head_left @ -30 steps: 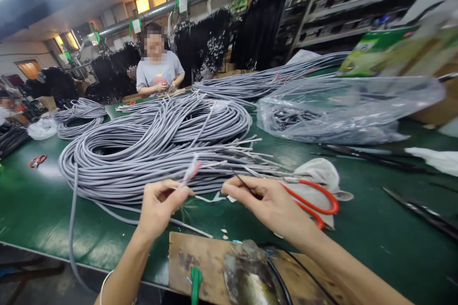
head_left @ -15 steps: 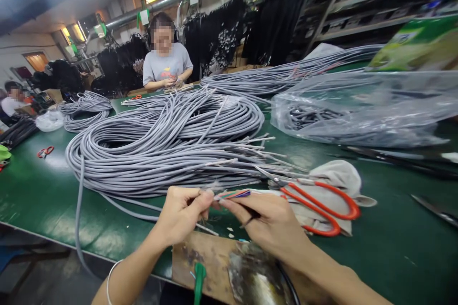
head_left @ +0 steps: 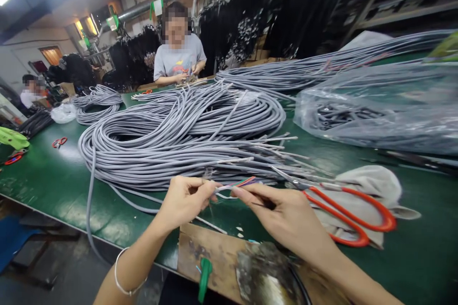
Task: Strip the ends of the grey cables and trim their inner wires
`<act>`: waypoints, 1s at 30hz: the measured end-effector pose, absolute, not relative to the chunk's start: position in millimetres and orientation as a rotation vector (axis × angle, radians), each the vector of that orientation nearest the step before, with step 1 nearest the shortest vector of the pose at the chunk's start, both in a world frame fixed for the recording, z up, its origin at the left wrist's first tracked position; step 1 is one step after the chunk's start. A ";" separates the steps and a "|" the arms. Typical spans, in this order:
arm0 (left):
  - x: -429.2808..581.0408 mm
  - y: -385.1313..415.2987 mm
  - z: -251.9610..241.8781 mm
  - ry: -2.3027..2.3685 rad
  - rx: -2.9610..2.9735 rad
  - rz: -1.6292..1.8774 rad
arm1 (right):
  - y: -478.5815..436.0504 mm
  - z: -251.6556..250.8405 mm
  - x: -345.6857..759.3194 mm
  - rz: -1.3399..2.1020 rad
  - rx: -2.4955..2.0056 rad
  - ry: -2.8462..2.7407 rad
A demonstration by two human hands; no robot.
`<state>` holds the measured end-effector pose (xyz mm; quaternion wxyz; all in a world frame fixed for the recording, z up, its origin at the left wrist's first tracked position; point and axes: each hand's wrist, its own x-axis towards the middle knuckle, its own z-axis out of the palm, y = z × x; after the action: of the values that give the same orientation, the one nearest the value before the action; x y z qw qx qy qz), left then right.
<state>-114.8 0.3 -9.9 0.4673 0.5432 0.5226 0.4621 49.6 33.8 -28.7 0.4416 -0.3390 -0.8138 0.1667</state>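
My left hand pinches the stripped end of a grey cable, and its thin coloured inner wires fan out to the right. My right hand is closed on those wire tips, with a thin dark piece tucked under its fingers. Both hands hover just above the near edge of the green table. Behind them lies a big coil of grey cables with its bare ends pointing right.
Orange-handled scissors rest on a grey cloth right of my hands. A stained wooden board with a green-handled tool lies at the table edge. A plastic bag sits far right. One person works across the table, another at far left.
My hands came together over the cable end, and the coloured wires now spread between them. The view has shifted left.
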 end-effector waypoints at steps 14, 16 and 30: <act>-115.0 -2.8 -24.3 1.426 2.275 1.186 | 29.5 -26.9 62.1 -0.162 -0.547 -2.164; -115.0 -4.4 -21.4 1.323 2.328 1.069 | 32.0 -19.6 67.6 -0.119 -0.556 -2.139; -126.8 -2.7 -5.0 0.981 1.978 0.672 | 42.7 -6.4 69.8 0.961 -0.861 -2.271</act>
<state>-126.8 -2.7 -5.0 0.4048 0.7837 0.3887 0.2661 69.8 42.7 -6.4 0.2617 -0.3182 -0.8391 0.3551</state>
